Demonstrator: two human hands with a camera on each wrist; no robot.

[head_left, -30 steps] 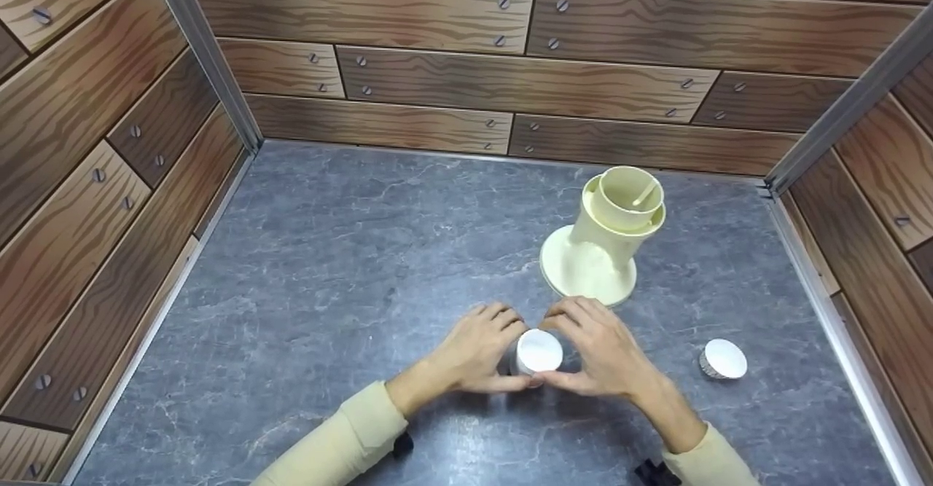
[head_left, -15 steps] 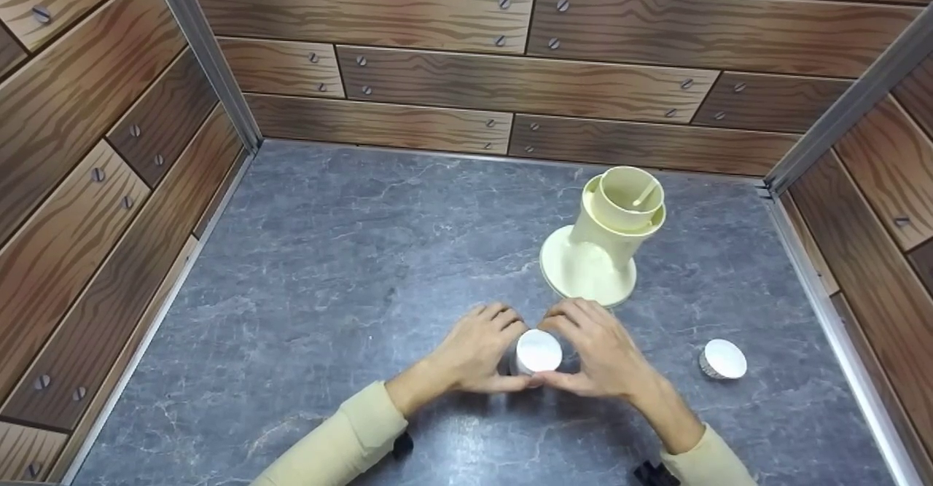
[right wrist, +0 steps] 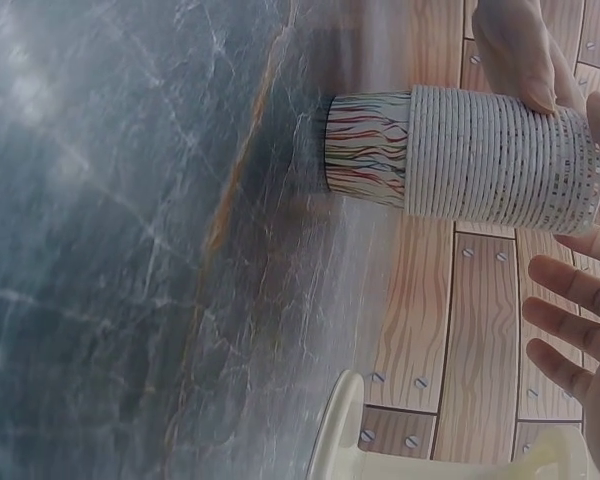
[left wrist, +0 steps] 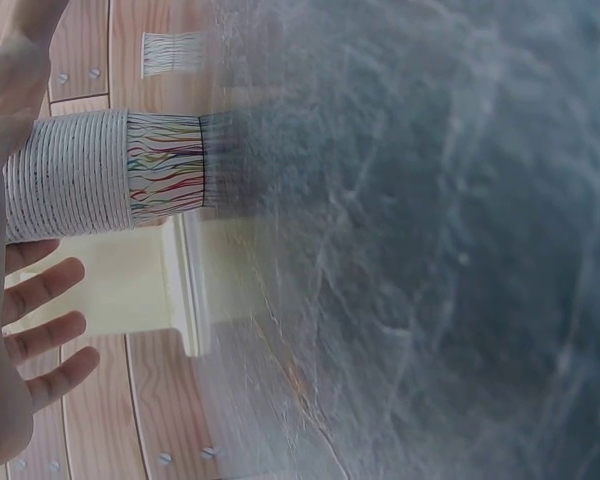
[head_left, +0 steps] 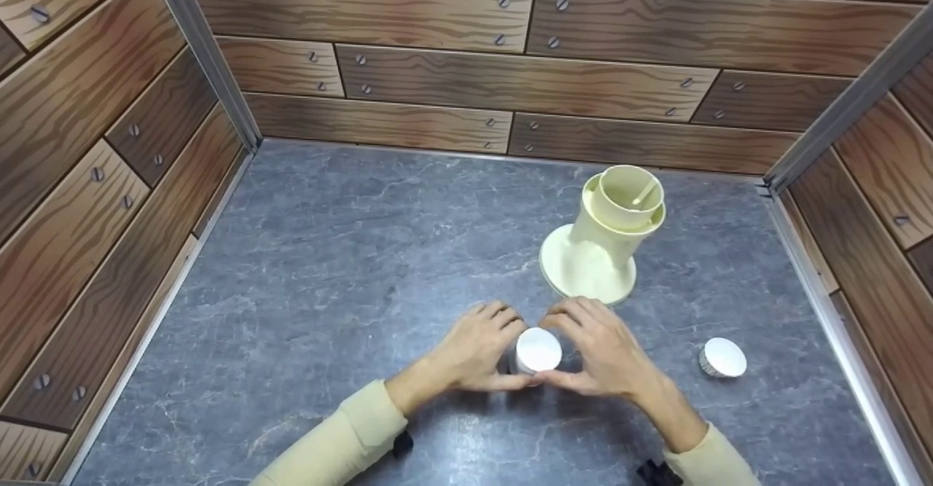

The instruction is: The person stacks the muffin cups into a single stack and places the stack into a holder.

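Note:
A tall stack of nested paper cups, white with thin wavy coloured lines, stands upside down on the grey tabletop. My left hand and right hand surround its upper end from both sides. In the head view the thumbs meet at its near side, and the index fingers curve toward its far side. Seen from the left wrist, the stack passes between thumb and index finger, the other fingers spread beneath. From the right wrist, a thumb lies along the stack and the right index fingertip is at its end.
One more paper cup stands upside down to the right. Behind the hands is a cream plastic stand with a round base and a wide tube-shaped top. Wood-patterned walls enclose the tabletop at the back and both sides.

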